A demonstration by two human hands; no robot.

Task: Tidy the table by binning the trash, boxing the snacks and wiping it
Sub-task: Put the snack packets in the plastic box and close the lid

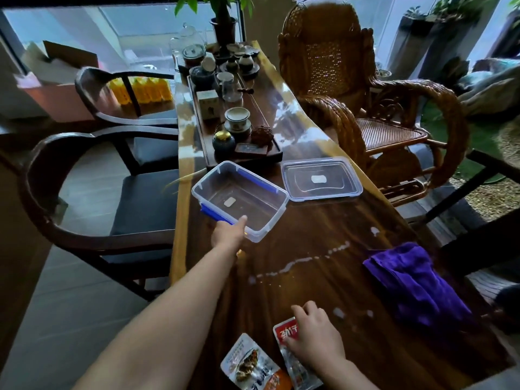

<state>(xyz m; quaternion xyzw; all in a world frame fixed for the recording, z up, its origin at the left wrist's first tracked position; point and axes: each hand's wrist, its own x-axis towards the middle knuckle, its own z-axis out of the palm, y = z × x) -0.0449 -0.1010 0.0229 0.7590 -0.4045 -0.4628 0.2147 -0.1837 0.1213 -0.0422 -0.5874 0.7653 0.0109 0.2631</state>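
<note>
Landmark: box (240, 199), clear plastic w/ blue clips, open and empty, sitting on the tabletop (323, 243) just in front of the tea tray (209, 161).

1. L hand (228, 233): arm stretched far forward, nearly straight. Thumb hooked over the box's near rim; other fingers hidden under/behind the rim, so can't tell how they lie. Hand grips the box at its near-left corner, by a blue clip.
2. R hand (313, 334): arm bent, close to the body, well nearer than the box. Palm down, fingers (299, 309) curled and slightly spread, resting on the red packet (289, 337); lower part of that packet is clear film.
3. Fish packet (253, 364): silver-orange snack pouch, flat on the tabletop, just left of the red packet, at the near edge.
4. Lid (322, 178): clear, lying flat just right of the box, not touching it as far as seen.
5. Cloth (413, 282): purple, crumpled, near-right of the box, at the tabletop's right edge.
6. Spill (298, 261): thin white streak and drops between the box and the packets, running toward the cloth.
7. Chairs: two dark wood armchairs (92, 192) left of the box; wicker chair (365, 108) to the right, beyond it.
</note>
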